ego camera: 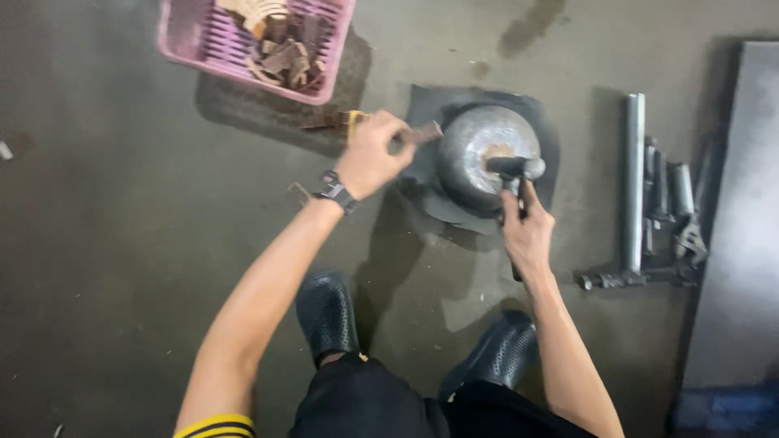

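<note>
**Hands on a strip and a hammer at the metal dome**

The left hand (372, 154) is closed around a thin brown strip (420, 133), holding it against the left edge of the rounded metal dome (480, 154) on its dark mat (430, 109) on the floor. The right hand (526, 235) grips a hammer (514, 168) by the handle, its head resting on the dome's top. The strip looks light and stiff, probably best pinched near its end. The hammer seems heavy-headed. A pink basket (182, 49) of scraps sits behind; metal pipes (634, 178) lie right.
</note>
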